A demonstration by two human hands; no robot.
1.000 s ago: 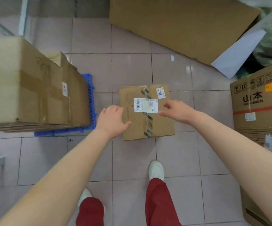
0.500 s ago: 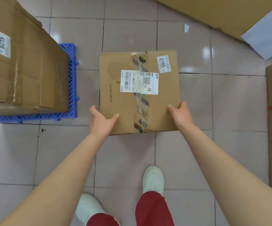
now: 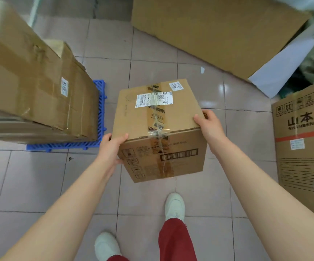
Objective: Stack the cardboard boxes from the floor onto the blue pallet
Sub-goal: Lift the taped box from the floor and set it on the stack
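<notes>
A taped cardboard box (image 3: 143, 117) with a white shipping label on top is held off the floor, tilted so its front face shows. My left hand (image 3: 112, 147) grips its near left edge and my right hand (image 3: 208, 125) grips its right edge. To the left, the blue pallet (image 3: 99, 132) lies on the tiled floor. Large cardboard boxes (image 3: 35, 87) stand stacked on the pallet and cover most of it.
A big printed carton (image 3: 303, 147) stands at the right edge. A flattened cardboard sheet (image 3: 218, 29) and a white sheet (image 3: 280, 68) lie at the back. My feet in white shoes (image 3: 175, 206) stand on the tiles below the box.
My hands went from reaching over the box on the floor to gripping its sides. The box has since come up off the tiles and tilted toward me.
</notes>
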